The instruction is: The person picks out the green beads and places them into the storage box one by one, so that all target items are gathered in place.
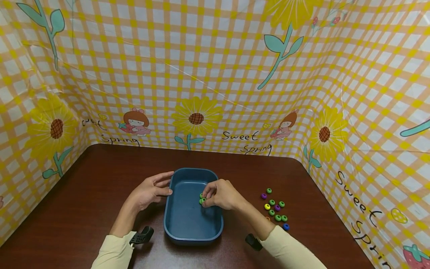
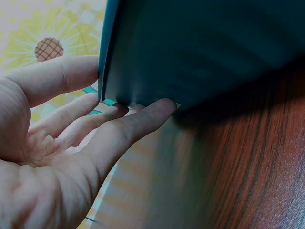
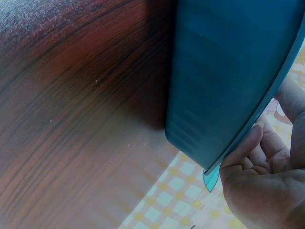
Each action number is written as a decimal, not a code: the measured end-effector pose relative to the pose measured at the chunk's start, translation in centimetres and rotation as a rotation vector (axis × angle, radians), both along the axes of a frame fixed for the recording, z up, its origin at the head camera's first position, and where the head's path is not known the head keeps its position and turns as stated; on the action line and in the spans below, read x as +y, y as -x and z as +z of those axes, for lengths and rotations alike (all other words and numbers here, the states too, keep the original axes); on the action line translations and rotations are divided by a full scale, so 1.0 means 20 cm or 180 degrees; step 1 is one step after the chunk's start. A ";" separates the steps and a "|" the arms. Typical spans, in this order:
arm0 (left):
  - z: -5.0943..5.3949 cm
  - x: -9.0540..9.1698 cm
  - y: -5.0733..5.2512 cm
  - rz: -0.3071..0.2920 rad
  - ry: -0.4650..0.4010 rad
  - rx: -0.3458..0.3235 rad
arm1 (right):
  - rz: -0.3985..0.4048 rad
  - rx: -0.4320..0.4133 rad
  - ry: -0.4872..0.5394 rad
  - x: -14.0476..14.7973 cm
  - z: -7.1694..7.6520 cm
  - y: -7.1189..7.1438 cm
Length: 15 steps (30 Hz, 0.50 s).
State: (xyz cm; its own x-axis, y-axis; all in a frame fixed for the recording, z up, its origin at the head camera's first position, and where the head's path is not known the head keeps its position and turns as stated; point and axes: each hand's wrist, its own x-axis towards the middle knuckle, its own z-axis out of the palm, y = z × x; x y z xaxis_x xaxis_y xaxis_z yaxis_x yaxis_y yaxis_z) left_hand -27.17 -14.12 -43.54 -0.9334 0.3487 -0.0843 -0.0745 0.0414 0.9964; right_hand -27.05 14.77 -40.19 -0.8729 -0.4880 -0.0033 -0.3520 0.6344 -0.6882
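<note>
A blue rectangular plastic bin (image 1: 188, 222) stands upright on the table. My right hand (image 1: 221, 194) reaches over its right rim, and its curled fingers pinch a few small green beads (image 1: 202, 201) inside the bin. The right wrist view shows that hand (image 3: 267, 176) at the rim, with the beads hidden behind the bin wall (image 3: 224, 76). At the bin's left side, my left hand (image 1: 149, 192) touches the wall with fingers extended. In the left wrist view the thumb and fingers of this hand (image 2: 71, 133) rest against the outer wall and rim.
Right of the bin, several loose beads lie scattered on the dark wooden table (image 1: 111, 179): green (image 1: 282, 204), purple (image 1: 263, 195), yellow (image 1: 267, 206) and blue (image 1: 286, 226). An orange bead (image 1: 267, 218) is partly covered by the right forearm. A checked flower-print cloth (image 1: 215, 74) walls the table's back and sides.
</note>
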 end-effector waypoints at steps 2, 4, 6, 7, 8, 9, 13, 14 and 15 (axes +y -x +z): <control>0.00 0.00 0.00 -0.0014 0.0006 0.0006 | 0.0003 -0.0016 -0.0008 0.00 0.00 0.00; 0.00 0.00 0.00 -0.0022 0.0013 0.0007 | 0.0011 -0.0035 -0.0001 0.00 0.00 0.00; 0.00 0.00 0.00 -0.0031 0.0008 0.0004 | 0.0020 -0.0049 0.0011 0.00 0.01 0.00; 0.01 0.00 0.00 -0.0050 0.0009 0.0014 | 0.0026 -0.0052 0.0026 0.00 0.01 0.00; 0.01 0.00 0.00 -0.0047 0.0003 0.0007 | 0.0023 -0.0059 0.0028 0.00 0.01 0.00; 0.01 0.00 0.00 -0.0052 -0.0004 0.0008 | 0.0023 -0.0059 0.0039 0.00 0.01 0.00; 0.01 0.00 -0.01 -0.0072 -0.0006 0.0022 | 0.0039 -0.0057 0.0059 0.00 0.00 0.00; 0.01 0.00 -0.01 -0.0058 -0.0010 0.0009 | 0.0038 -0.0065 0.0053 0.00 0.00 0.00; 0.01 0.00 -0.01 -0.0049 -0.0012 0.0006 | 0.0039 -0.0070 0.0054 0.01 0.00 0.00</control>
